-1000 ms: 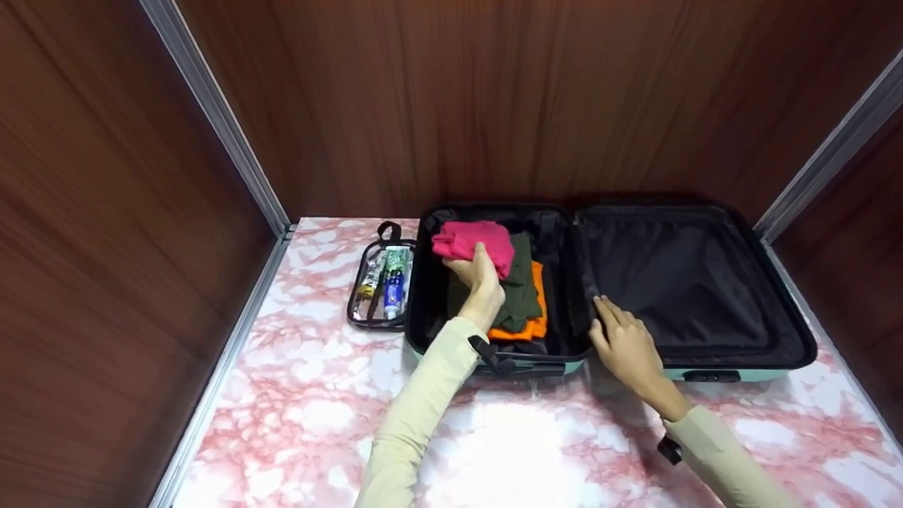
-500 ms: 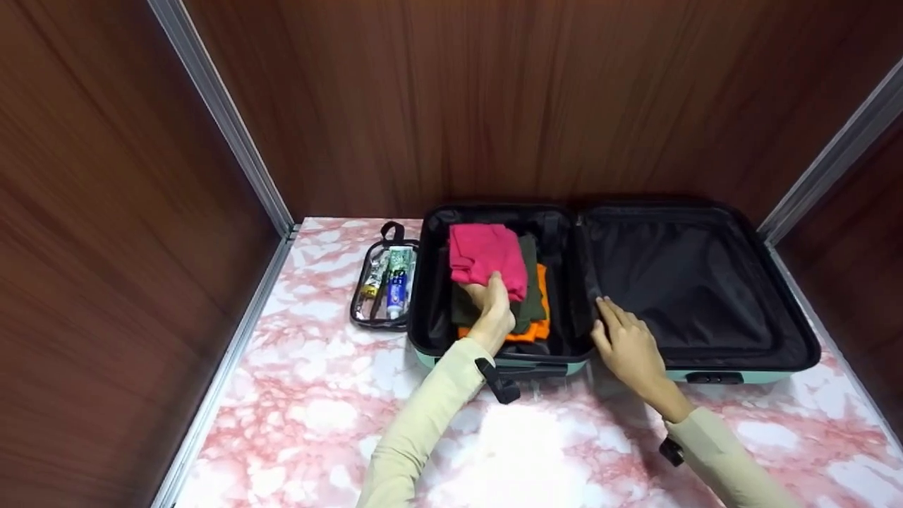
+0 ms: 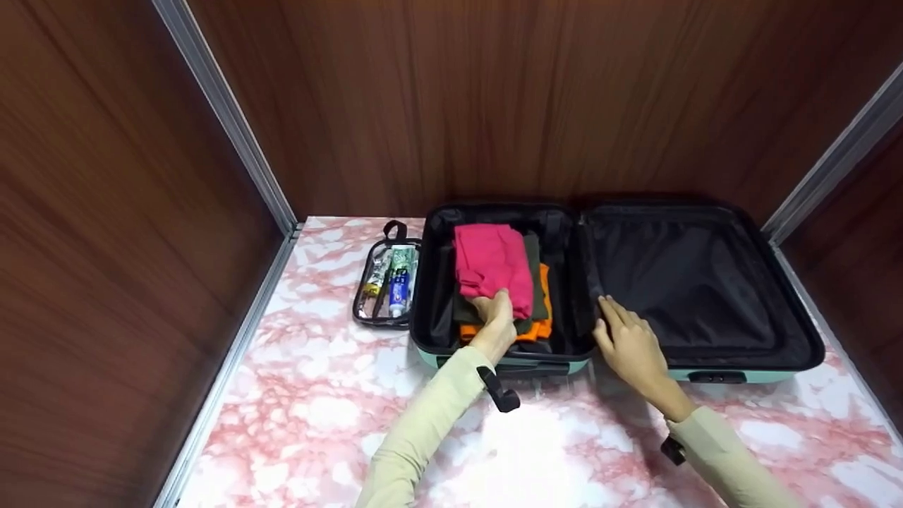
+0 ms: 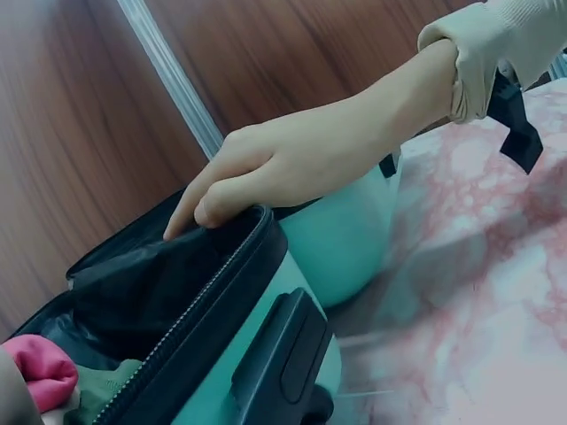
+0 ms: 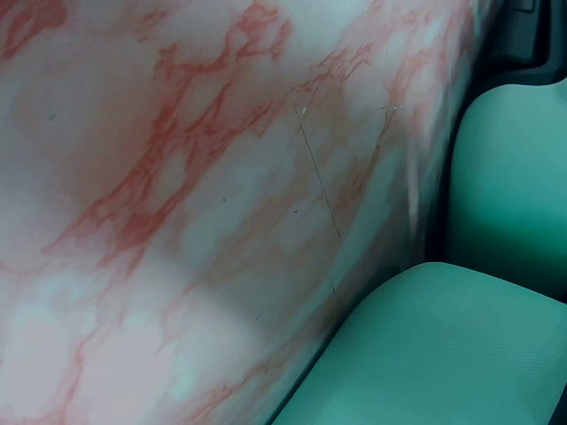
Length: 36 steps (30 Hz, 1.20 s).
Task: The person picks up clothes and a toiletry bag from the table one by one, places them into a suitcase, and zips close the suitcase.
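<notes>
A pale-green suitcase with black lining lies unfolded on the table. In its left half, a folded pink garment lies over a dark green one, with orange cloth beneath. My left hand holds the pink garment by its near edge, thumb on top and fingers hidden underneath. My right hand rests with loosely bent fingers on the inner edge between the two halves. In the left wrist view, the fingers of that right hand lie over the black rim.
Left of the suitcase lies a clear toiletry pouch with black trim, holding a blue and green toothpaste tube. The suitcase's right half has a black lining. Wood-grain panels rise behind and at both sides of the marbled table.
My left hand has drawn the pink garment toward the near side and slightly right, and it now lies flatter over the green one. The right hand has stayed in place.
</notes>
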{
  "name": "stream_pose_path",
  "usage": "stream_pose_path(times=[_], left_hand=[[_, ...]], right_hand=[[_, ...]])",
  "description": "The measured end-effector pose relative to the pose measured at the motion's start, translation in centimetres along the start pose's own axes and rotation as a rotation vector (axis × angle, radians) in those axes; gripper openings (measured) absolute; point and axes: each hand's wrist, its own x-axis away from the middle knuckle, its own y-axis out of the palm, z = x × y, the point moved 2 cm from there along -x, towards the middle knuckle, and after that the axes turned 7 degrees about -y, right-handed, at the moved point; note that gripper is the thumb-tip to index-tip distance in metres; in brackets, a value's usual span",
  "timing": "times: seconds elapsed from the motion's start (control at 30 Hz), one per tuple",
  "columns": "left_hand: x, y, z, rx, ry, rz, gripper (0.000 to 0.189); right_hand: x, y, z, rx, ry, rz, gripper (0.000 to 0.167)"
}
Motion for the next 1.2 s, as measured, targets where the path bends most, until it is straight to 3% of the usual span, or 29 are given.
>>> stream_pose_path(times=[0.17, 0.27, 0.47, 0.6, 0.8, 1.0, 1.1, 1.2], left_hand=[[0.5, -0.4, 0.4, -0.023, 0.016, 0.015, 0.085], [0.6, -1.1, 0.9, -0.023, 0.060, 0.052, 0.088], [-0.1, -2.3, 2.4, -0.082, 0.197, 0.161, 0.065], [-0.7, -2.9, 3.2, -0.193, 0.237, 0.176, 0.053], [-1.1, -3.6, 3.3, -0.410, 0.288, 0.190, 0.052], [-1.3, -3.7, 3.8, -0.566, 0.455, 0.200, 0.055], [-1.4, -3.7, 4.0, -0.670, 0.568, 0.158, 0.056], [-1.4, -3.6, 4.0, -0.832, 0.710, 0.086, 0.050]], right_hand=[[0.1, -0.1, 0.2, -0.001, 0.007, -0.008, 0.042], [0.1, -0.1, 0.2, 0.000, 0.006, -0.005, 0.042], [0.1, -0.1, 0.1, 0.006, 0.005, 0.000, 0.042], [0.1, -0.1, 0.1, 0.011, -0.005, 0.005, 0.042], [0.0, -0.1, 0.0, 0.005, -0.008, 0.006, 0.042], [0.1, -0.1, -0.1, -0.003, -0.002, -0.004, 0.042], [0.0, -0.1, -0.1, -0.001, 0.003, -0.011, 0.042], [0.0, -0.2, -0.1, 0.000, 0.006, -0.015, 0.042]])
